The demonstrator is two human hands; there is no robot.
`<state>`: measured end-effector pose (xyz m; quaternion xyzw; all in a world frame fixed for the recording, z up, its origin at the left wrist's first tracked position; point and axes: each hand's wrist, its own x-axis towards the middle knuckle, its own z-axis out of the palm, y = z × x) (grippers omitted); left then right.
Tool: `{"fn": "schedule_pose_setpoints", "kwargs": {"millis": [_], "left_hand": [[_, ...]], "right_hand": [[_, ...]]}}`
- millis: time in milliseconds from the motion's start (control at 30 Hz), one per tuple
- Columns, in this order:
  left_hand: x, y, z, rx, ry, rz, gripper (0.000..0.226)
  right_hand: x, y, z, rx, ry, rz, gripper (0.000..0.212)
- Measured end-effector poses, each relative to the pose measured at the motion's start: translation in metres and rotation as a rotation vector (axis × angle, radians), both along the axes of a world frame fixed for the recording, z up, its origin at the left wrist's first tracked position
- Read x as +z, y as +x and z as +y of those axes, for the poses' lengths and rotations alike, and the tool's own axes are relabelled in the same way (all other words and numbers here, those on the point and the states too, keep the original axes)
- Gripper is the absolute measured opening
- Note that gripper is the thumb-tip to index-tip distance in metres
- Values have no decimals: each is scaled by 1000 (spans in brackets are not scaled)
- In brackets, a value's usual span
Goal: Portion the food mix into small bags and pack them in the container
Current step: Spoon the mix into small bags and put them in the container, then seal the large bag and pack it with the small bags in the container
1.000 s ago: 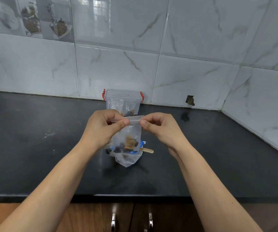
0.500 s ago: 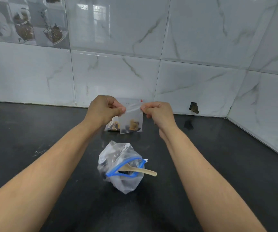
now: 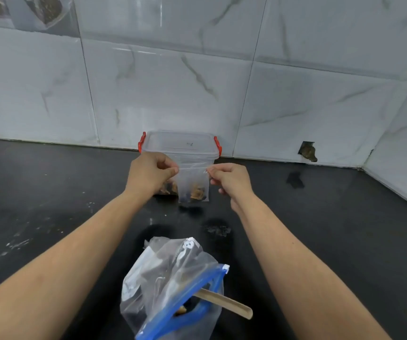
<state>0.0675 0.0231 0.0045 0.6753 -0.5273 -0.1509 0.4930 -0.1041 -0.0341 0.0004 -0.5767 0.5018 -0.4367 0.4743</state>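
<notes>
A small clear bag (image 3: 193, 186) with brown and dark bits of food mix at its bottom hangs between my hands. My left hand (image 3: 149, 174) pinches its top left corner and my right hand (image 3: 229, 179) pinches its top right corner. The bag is held just in front of a clear plastic container (image 3: 180, 146) with red clips, which stands open against the tiled wall. Food pieces show through the container's lower left side. Near me a large clear bag with a blue zip rim (image 3: 170, 285) stands open on the counter, and a wooden spoon handle (image 3: 224, 304) sticks out of it.
The black counter (image 3: 50, 204) runs to the tiled wall behind and a side wall at the right. Crumbs (image 3: 218, 230) lie on the counter between the large bag and the container. A hole in the wall tile (image 3: 308, 150) is at the right.
Both hands have carried the small bag away from over the large bag and forward, up to the container's front. The view has tilted down, so the large bag now sits lower in frame.
</notes>
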Motion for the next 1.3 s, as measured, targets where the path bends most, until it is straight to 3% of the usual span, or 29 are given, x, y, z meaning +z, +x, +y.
{"fn": "schedule_pose_setpoints", "kwargs": {"millis": [267,467,633,733,900,1100,1200,1300], "left_hand": [[-9,-2,-20,103,-42,-77,4],[-4,-8,-2,92,-68,-48,5],[9,-11,34,22,-94,73,12],[14,-19,71,-35,-145,192,14],[1,-30,151,3,-287,297,15],[-25,-53,222,-106,-334,210,8],[-32,-57,232,-134,-290,-61,29],[-33,-58,234,-165,-214,-143,40]], "right_hand": [[-22,11,-24,-97,36,-72,3],[-17,12,-21,-85,52,-8,20],[-4,-5,11,-79,-53,253,31],[12,-22,44,-32,-113,255,15],[25,-53,127,115,-142,257,13],[11,-79,219,46,-357,556,15],[-5,-71,236,31,-492,924,26],[-21,-61,232,45,-505,1061,26]]}}
